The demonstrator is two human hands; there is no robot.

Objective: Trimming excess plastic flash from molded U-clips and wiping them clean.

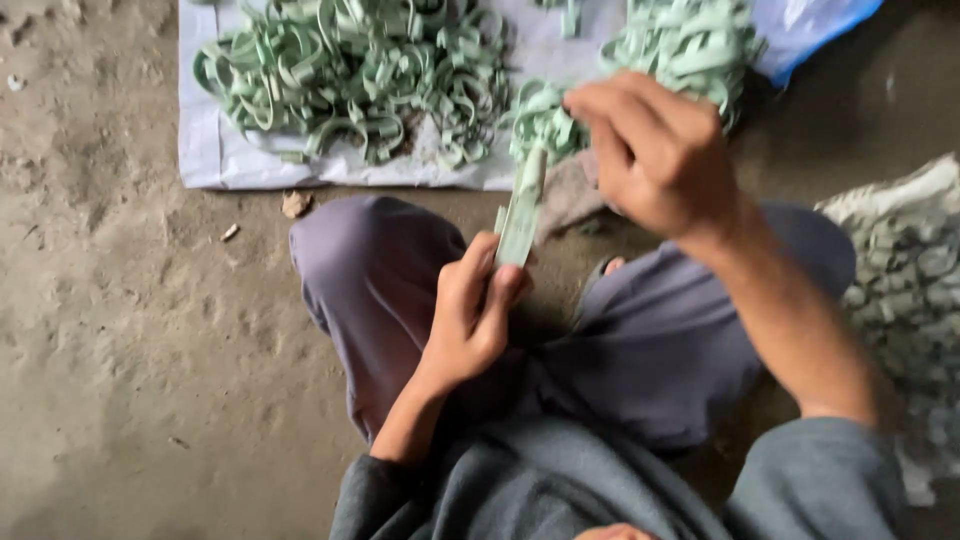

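L hand (470,310) pinches lower end of a flat bundle of pale green strips (522,215), held upright above lap; R hand (655,150) closed on green loops (545,125) at bundle top; more loops heaped on white sheet (205,150) on dirt floor (130,350).

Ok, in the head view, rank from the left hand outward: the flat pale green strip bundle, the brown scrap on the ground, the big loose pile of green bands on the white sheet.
1. Flat pale green strip bundle: held in the left hand.
2. Brown scrap: on the ground, up-left.
3. Big loose pile of green bands: farther up on the white sheet.
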